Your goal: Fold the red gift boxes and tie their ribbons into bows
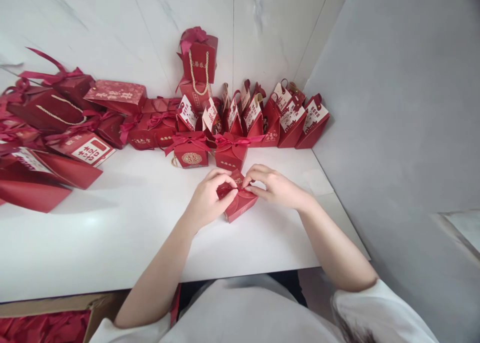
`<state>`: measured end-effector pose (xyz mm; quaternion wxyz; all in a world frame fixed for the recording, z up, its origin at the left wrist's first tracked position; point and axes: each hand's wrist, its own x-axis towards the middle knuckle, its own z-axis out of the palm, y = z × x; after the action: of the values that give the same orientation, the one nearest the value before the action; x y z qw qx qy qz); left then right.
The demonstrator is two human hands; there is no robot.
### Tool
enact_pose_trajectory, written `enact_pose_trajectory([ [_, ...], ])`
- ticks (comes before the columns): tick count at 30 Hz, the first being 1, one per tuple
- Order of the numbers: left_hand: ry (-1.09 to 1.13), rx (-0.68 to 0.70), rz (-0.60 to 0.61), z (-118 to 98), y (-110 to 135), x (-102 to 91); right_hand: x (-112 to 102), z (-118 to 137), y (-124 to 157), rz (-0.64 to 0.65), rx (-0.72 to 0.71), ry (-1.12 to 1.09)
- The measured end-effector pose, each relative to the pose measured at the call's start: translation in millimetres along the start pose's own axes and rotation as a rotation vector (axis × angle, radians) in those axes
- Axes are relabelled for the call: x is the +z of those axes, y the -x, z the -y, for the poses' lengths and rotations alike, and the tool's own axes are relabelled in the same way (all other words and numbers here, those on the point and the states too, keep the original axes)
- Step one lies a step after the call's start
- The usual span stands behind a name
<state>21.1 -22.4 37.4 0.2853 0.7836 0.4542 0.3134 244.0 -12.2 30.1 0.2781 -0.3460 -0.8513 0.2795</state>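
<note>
A small red gift box (238,205) lies on the white table (112,233) in front of me. My left hand (210,195) grips its left side, fingers curled and pinching the red ribbon on top. From the right, my right hand (272,184) pinches the same ribbon at the top of the box. Both hands partly hide the lid.
Two ribbon-tied red boxes (191,153) stand just behind. A row of red boxes with white tags (285,115) lines the back wall. Stacked boxes with a rope handle (198,63) rise behind. More red boxes (56,133) lie at left. An open carton (48,320) sits below the table edge.
</note>
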Motion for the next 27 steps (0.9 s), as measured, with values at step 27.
enact_pose_trajectory([
  [27,0.084,0.062,-0.06,32.2,0.7,20.6,0.4,-6.0,-18.5,0.164,0.197,-0.553],
])
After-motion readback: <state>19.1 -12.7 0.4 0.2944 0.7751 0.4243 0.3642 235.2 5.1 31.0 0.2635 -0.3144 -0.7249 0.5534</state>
